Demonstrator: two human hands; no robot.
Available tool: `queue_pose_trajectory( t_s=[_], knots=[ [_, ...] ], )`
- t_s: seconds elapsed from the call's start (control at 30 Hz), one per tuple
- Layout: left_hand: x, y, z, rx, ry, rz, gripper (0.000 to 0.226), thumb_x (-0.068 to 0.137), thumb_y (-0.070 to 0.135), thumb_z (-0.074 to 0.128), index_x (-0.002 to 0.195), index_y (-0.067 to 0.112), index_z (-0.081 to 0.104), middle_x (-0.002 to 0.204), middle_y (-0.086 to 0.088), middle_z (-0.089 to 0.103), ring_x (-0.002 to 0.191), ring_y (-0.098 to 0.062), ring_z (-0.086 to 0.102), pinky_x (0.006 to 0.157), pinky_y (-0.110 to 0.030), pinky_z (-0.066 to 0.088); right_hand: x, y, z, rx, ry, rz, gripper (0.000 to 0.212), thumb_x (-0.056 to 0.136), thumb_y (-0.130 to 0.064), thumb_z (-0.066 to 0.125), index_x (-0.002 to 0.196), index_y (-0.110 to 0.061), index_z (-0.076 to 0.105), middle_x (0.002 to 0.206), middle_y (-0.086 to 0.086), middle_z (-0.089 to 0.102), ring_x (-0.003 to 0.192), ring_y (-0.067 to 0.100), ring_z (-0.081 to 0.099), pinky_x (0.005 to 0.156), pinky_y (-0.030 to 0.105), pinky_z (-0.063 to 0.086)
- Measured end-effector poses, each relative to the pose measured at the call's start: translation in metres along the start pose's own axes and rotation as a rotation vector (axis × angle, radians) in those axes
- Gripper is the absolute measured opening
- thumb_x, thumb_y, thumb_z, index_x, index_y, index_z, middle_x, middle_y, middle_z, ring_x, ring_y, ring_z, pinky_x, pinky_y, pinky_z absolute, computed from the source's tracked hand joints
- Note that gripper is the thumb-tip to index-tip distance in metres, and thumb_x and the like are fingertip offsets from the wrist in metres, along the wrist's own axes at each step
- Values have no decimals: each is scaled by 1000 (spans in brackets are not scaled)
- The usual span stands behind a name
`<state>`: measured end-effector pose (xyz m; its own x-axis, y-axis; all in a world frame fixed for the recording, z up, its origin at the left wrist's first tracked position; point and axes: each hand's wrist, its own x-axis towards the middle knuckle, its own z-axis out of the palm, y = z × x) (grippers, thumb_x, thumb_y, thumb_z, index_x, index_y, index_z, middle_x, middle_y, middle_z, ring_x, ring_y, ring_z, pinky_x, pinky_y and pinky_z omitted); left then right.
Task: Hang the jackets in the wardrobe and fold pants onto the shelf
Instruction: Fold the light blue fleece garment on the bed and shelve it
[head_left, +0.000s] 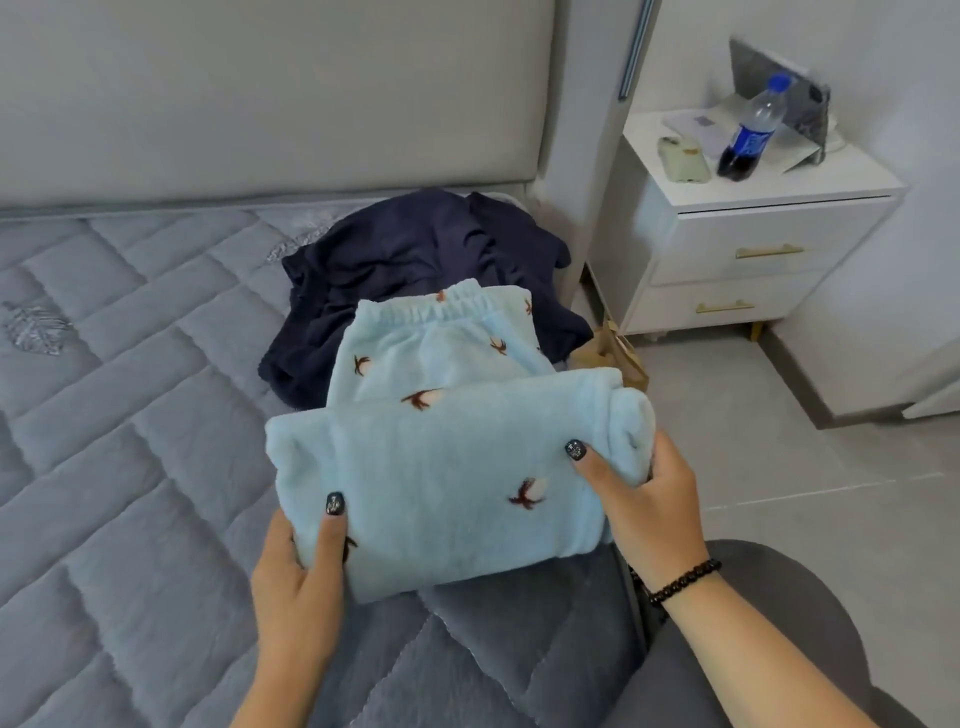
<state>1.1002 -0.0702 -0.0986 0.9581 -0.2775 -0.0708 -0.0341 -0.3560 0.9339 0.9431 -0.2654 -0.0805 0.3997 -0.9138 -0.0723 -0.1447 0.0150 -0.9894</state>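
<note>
Both hands grip folded light-blue fleece pants (441, 467) above a quilted bed (104, 415), left hand (296, 571) and right hand (649, 499) each pinching an edge, thumb on top, fingers curled beneath.

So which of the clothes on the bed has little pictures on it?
The fluffy light-blue pants held in both hands have small brown prints; the crumpled dark navy garment behind is plain.

A bedroom in a home: a bed (130, 415) with a grey quilted cover fills the left of the frame, a padded headboard (270, 98) runs along the top, and a white nightstand (753, 228) with gold drawer handles stands upper right, carrying a soda bottle (750, 132).
</note>
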Motion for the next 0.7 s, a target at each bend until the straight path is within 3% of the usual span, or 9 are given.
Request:
queue_pose_trajectory(
  t_s=[0.1,0.17,0.27,0.37,0.47,0.57,0.63,0.7],
  knots=[
    [3,-5,3,44,8,-14,40,94,38,52,124,12,59,92,17,62,83,2,55,67,-18,40,14,-8,13,-63,-12,-95,38,76,-20,77,111,-20,63,101,-13,67,97,4,64,81,21,55],
    [19,8,8,122,28,12,28,98,28,48,116,9,58,83,16,58,75,3,51,61,-16,36,30,-21,20,-74,-41,-146,28,79,-20,76,100,-32,61,93,-18,66,90,-3,63,76,14,53],
    [55,45,18,101,56,105,15,100,32,44,110,22,50,84,21,53,70,8,50,57,-8,37,75,-44,29,-119,-20,-156,18,77,-37,75,88,-32,61,85,-14,67,81,0,63,70,20,53],
    [99,68,35,112,39,148,22,100,42,40,107,24,51,88,19,56,77,5,53,60,-11,36,127,-57,42,-227,-39,-140,41,81,-47,68,114,-22,59,102,-11,65,91,6,62,79,29,50],
    [137,53,57,237,-39,33,39,100,45,38,106,9,55,97,-1,62,84,-18,57,62,-25,36,147,-51,52,-422,-23,-134,65,88,-43,59,142,-17,33,132,1,47,118,17,47,101,36,41],
    [138,43,59,200,-7,-78,44,99,46,42,118,7,50,103,-5,59,94,-24,58,66,-29,38,116,-28,43,-436,114,-286,33,86,-31,62,115,-19,49,116,1,44,108,19,46,96,36,43],
    [114,41,46,105,120,-12,43,98,41,47,128,10,46,116,0,54,100,-16,54,78,-26,41,83,-9,33,-385,165,-303,16,86,-25,64,96,-19,54,100,-3,47,93,18,51,83,28,47],
    [80,30,37,75,257,111,36,97,32,52,124,9,48,120,0,48,106,-16,51,86,-30,43,54,9,27,-321,138,-216,8,85,-19,66,87,-19,58,92,-3,52,84,13,53,74,24,47]
  ],
)
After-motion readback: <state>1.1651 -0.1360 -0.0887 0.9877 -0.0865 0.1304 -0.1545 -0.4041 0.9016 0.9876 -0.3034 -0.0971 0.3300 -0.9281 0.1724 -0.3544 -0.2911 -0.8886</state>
